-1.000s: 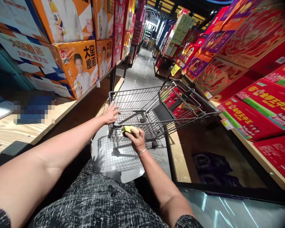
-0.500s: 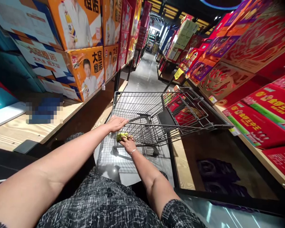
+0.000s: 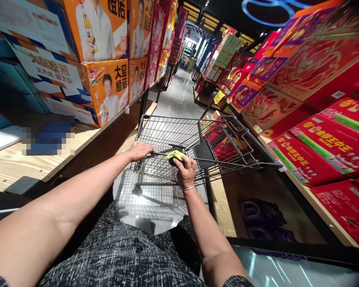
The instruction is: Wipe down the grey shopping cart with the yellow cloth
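Observation:
A dark wire shopping cart stands side-on in front of me, its handle end to the right. My left hand grips the near top rim at the cart's left corner, fingers over the bar. In my right hand is a yellow cloth, pinched between thumb and fingers and pressed around the near top rail. The right fingers partly cover the cloth. A thin bracelet circles the right wrist.
Orange drink cartons are stacked on a wooden shelf at left. Red gift boxes line the right shelf, close to the cart's handle. Dark purple packs lie low at right. A tiled aisle runs away beyond the cart.
My right hand has risen with the cloth from the cart's lower side to the top rail, moving right. My left hand stays at the corner, its fingers now curled more.

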### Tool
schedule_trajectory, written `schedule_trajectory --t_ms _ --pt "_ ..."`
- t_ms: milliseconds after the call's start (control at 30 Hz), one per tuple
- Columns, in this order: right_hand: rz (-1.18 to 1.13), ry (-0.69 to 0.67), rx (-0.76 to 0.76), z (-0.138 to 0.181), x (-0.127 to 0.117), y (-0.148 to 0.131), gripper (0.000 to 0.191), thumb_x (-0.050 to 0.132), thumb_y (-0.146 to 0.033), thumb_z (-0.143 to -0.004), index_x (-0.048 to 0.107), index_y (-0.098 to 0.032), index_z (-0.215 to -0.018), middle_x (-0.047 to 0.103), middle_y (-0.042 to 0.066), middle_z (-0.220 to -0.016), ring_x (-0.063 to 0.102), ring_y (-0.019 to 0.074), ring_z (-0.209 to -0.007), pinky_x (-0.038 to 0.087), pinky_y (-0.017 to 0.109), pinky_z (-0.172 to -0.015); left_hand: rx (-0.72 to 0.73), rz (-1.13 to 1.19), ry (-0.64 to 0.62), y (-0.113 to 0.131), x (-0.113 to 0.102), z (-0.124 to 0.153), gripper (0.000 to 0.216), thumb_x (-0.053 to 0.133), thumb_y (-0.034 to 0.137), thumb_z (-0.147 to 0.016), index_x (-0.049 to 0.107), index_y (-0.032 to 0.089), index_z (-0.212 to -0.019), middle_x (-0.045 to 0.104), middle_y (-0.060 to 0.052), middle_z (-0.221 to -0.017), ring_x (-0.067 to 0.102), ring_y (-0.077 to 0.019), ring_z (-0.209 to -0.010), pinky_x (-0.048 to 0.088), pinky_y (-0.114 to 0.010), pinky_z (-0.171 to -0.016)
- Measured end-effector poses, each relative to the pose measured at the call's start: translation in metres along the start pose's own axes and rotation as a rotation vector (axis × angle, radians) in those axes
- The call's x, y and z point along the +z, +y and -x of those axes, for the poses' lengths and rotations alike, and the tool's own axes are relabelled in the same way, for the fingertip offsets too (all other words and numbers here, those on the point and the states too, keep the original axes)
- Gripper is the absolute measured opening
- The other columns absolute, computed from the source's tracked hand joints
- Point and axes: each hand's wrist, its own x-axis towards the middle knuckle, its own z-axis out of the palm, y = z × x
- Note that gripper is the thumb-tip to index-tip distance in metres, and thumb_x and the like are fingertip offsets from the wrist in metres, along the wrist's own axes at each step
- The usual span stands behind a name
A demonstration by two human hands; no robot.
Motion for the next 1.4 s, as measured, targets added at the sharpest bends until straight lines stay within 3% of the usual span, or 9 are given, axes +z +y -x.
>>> schedule_trajectory --t_ms 67,233,467,567,700,933,1033,1167,1400 --pt "0.008 0.045 0.037 0.002 -0.003 -0.002 0.037 0.05 -0.016 -0.093 0.073 -0.038 -0.113 0.058 0.005 -0.124 0.04 0.026 -0.117 0.036 0.045 -0.1 -0.02 0.009 0.014 -0.002 0.001 0.0 0.054 0.02 0.045 -0.102 0.072 0.036 -0.112 0.067 0.006 -0.127 0.051 -0.0194 -0.126 0.024 -0.039 -0.111" --pt "-0.033 -0.139 -0.16 0.01 0.012 -0.049 0.029 0.051 -0.026 -0.097 0.073 -0.043 -0.107 0.062 -0.003 -0.12 0.043 0.0229 -0.111 0.038 0.036 -0.089 -0.038 -0.004 0.077 -0.013 0.003 0.004 0.053 0.022 0.043 -0.102 0.074 0.035 -0.106 0.07 0.006 -0.121 0.051 -0.0181 -0.127 0.023 -0.04 -0.111" --pt "0.066 -0.183 -0.144 -0.041 -0.014 -0.093 0.04 0.044 -0.022 -0.099 0.059 -0.045 -0.128 0.054 -0.002 -0.134 0.042 0.0227 -0.108 0.033 0.038 -0.087 -0.097 -0.031 0.147 -0.032 -0.002 0.016 0.051 0.025 0.042 -0.102 0.075 0.035 -0.093 0.072 0.008 -0.113 0.054 -0.0167 -0.123 0.022 -0.041 -0.113" --pt "0.106 -0.226 -0.171 -0.042 -0.027 -0.07 0.043 0.042 -0.019 -0.099 0.057 -0.042 -0.132 0.055 0.001 -0.133 0.044 0.0208 -0.101 0.034 0.036 -0.084 -0.099 -0.01 0.168 -0.039 -0.005 0.02 0.053 0.026 0.049 -0.1 0.077 0.034 -0.096 0.073 0.006 -0.112 0.052 -0.02 -0.125 0.02 -0.042 -0.113" --pt "0.19 -0.165 -0.101 -0.015 -0.056 0.002 0.044 0.043 -0.016 -0.098 0.061 -0.038 -0.131 0.059 0.004 -0.128 0.048 0.0201 -0.107 0.036 0.033 -0.089 -0.076 -0.011 0.174 -0.051 -0.01 0.022 0.055 0.03 0.057 -0.095 0.078 0.032 -0.096 0.071 0.002 -0.117 0.051 -0.0231 -0.125 0.019 -0.043 -0.114" --pt "0.477 -0.018 0.284 0.035 -0.126 0.121 0.044 0.048 -0.015 -0.09 0.064 -0.03 -0.128 0.062 0.01 -0.123 0.051 0.024 -0.107 0.04 0.036 -0.087 -0.051 -0.05 0.167 -0.048 -0.012 0.022 0.057 0.028 0.062 -0.094 0.077 0.032 -0.098 0.07 0.001 -0.119 0.05 -0.0263 -0.126 0.019 -0.045 -0.112" --pt "0.419 0.078 0.342 0.041 -0.111 0.113 0.045 0.046 -0.015 -0.089 0.066 -0.026 -0.128 0.06 0.012 -0.124 0.048 0.0266 -0.109 0.04 0.041 -0.09 0.012 -0.069 0.148 -0.023 -0.006 0.023 0.057 0.023 0.058 -0.097 0.071 0.032 -0.114 0.069 0.0 -0.123 0.05 -0.0266 -0.124 0.02 -0.046 -0.109" --pt "0.208 0.081 0.171 0.028 -0.05 0.051 0.043 0.049 -0.011 -0.088 0.069 -0.029 -0.121 0.058 0.01 -0.121 0.045 0.0246 -0.109 0.039 0.043 -0.098 0.059 -0.02 0.027 0.005 0.005 0.02 0.061 0.015 0.056 -0.1 0.067 0.033 -0.123 0.067 0.001 -0.126 0.054 -0.0255 -0.12 0.025 -0.042 -0.104" --pt "0.086 0.208 0.027 0.012 0.028 -0.035 0.032 0.059 -0.016 -0.091 0.074 -0.038 -0.108 0.061 0.006 -0.113 0.044 0.0223 -0.11 0.037 0.04 -0.097 -0.005 0.079 -0.021 0.008 0.0 0.02 0.067 0.007 0.052 -0.102 0.07 0.036 -0.119 0.069 0.004 -0.122 0.051 -0.0255 -0.122 0.023 -0.043 -0.102"
